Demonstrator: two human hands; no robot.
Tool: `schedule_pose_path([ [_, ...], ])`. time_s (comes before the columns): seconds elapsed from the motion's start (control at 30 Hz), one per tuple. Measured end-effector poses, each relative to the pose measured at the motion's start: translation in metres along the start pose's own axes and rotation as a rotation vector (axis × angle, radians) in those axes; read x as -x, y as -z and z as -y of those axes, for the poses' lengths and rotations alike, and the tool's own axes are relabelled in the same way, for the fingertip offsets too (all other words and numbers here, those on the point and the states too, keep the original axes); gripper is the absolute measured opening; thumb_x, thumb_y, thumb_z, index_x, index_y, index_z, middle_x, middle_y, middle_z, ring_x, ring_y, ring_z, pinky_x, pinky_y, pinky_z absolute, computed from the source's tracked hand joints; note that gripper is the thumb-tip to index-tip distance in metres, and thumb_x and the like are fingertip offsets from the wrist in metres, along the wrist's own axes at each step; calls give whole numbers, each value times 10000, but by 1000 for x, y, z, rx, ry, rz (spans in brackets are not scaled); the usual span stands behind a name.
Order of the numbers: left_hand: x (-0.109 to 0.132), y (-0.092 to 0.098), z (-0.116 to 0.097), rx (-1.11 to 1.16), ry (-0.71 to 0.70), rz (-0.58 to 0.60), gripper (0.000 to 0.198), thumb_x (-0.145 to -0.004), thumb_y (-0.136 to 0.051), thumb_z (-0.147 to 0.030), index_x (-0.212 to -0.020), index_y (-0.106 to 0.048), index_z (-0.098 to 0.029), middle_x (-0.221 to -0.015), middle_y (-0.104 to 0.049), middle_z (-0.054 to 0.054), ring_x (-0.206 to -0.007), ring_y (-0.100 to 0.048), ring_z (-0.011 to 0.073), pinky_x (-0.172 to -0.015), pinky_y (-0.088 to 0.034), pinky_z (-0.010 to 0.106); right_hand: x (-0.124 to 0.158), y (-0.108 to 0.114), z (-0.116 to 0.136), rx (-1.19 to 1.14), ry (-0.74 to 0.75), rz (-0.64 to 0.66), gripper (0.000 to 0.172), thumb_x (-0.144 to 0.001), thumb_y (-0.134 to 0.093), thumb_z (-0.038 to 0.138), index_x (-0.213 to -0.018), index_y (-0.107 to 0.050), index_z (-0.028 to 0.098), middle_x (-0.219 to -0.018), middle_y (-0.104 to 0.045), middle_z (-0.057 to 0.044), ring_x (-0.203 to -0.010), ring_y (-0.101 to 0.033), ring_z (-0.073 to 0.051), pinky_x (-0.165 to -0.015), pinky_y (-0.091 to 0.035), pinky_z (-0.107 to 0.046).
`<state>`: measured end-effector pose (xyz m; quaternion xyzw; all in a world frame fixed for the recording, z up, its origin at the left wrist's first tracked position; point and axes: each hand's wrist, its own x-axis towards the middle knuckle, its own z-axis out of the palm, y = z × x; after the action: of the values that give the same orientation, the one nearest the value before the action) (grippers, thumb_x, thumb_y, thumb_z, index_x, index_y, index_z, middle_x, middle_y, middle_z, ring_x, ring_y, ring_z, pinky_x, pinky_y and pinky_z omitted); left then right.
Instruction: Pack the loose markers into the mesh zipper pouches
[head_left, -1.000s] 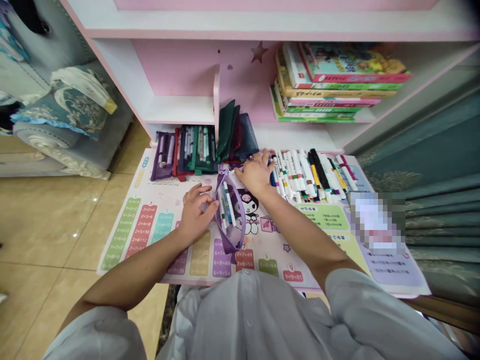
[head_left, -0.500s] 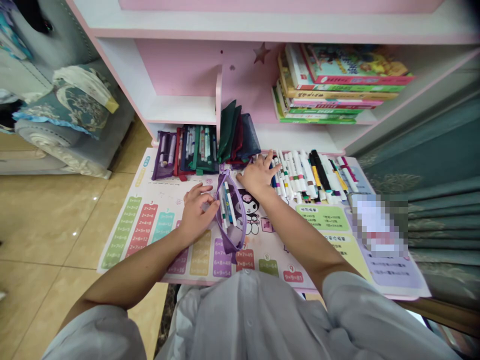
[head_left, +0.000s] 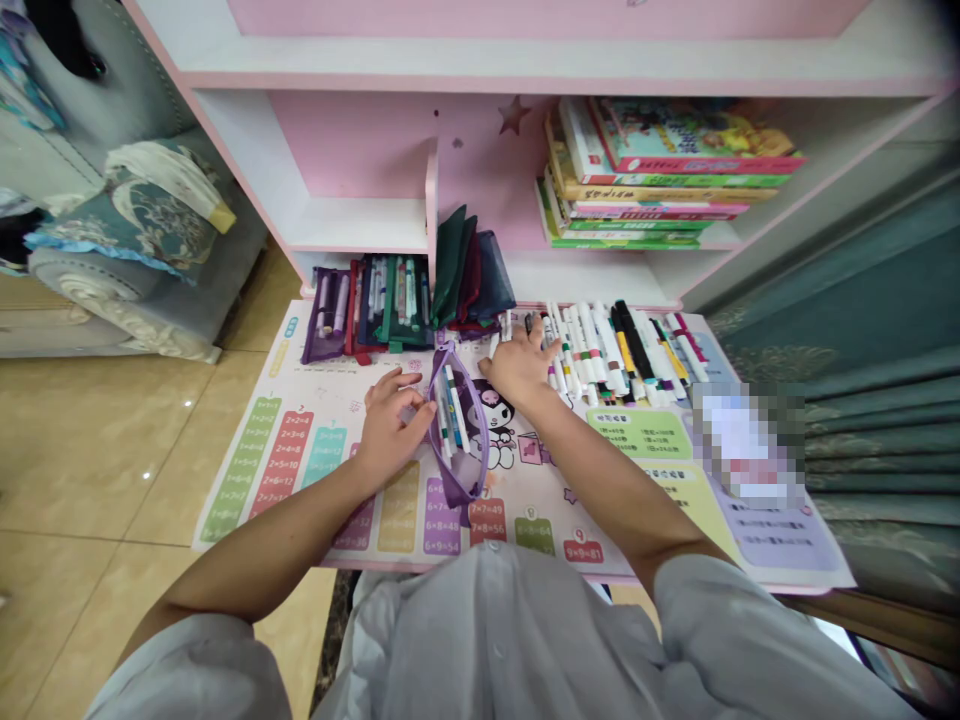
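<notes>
A purple mesh pouch (head_left: 474, 480) lies unzipped on the printed desk mat (head_left: 300, 520), with several white markers (head_left: 454, 408) inside. My left hand (head_left: 394, 420) is at the pouch's left edge, thumb and fingers apart, holding nothing. Farther back, my right hand (head_left: 521, 365) rests with spread fingers at the left end of a row of markers (head_left: 596, 345); a few white pens show around its fingertips. Behind the pouch, empty-looking green, red and blue mesh pouches (head_left: 491, 275) lean together. Filled pouches (head_left: 401, 300) lie side by side at the back left.
A pink and white shelf (head_left: 360, 222) rises behind the mat, holding a stack of books (head_left: 660, 185). A phone-like object, blurred out (head_left: 746, 440), lies on the mat's right side. A curtain (head_left: 885, 400) hangs at the right, and an upholstered sofa (head_left: 142, 300) stands at the left.
My right hand has shifted slightly down, and white pens now show beside its fingers. My left hand stays by the pouch. The view has tilted a little.
</notes>
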<state>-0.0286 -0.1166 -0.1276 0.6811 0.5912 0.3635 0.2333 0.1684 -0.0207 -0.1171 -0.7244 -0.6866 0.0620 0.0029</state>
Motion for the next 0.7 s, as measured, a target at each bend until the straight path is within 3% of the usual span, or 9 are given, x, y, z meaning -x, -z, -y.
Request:
schedule_pose_path([
  [0.23, 1, -1, 3, 15, -14, -16, 243, -851, -589, -374, -664, -588, -218, -1214, -668, 89, -1357, -462, 301, -1125, -335, 558, 45, 17, -26, 9, 68, -90, 295, -846, -570, 335, -876, -765, 115, -1511, -450, -188, -1484, -198, -435, -1092, -240, -740],
  [0.37, 0, -2, 2, 16, -20, -22, 238, -849, -589, -372, -665, -588, -221, -1208, -671, 87, -1351, -468, 293, -1131, -336, 549, 71, 33, -35, -59, 116, -139, 284, -831, -611, 334, -636, -700, 148, -1499, -477, -164, -1486, -217, -436, -1102, -229, -743],
  [0.53, 0, -2, 1, 5, -16, -23, 251, -847, -574, -382, -656, -585, -220, -1219, -671, 98, -1351, -466, 300, -1129, -330, 563, 100, 56, -27, -202, 267, -117, 279, -780, -649, 265, -524, -620, 157, -1483, -506, -152, -1473, -256, -447, -1088, -252, -737],
  [0.7, 0, 0, 0, -21, -24, -17, 249, -850, -566, -372, -652, -572, -221, -1228, -673, 75, -1357, -462, 284, -1142, -333, 540, 115, 51, -10, -300, 413, -10, 227, -772, -647, 240, -558, -646, 162, -1468, -531, -151, -1471, -281, -418, -1094, -253, -714],
])
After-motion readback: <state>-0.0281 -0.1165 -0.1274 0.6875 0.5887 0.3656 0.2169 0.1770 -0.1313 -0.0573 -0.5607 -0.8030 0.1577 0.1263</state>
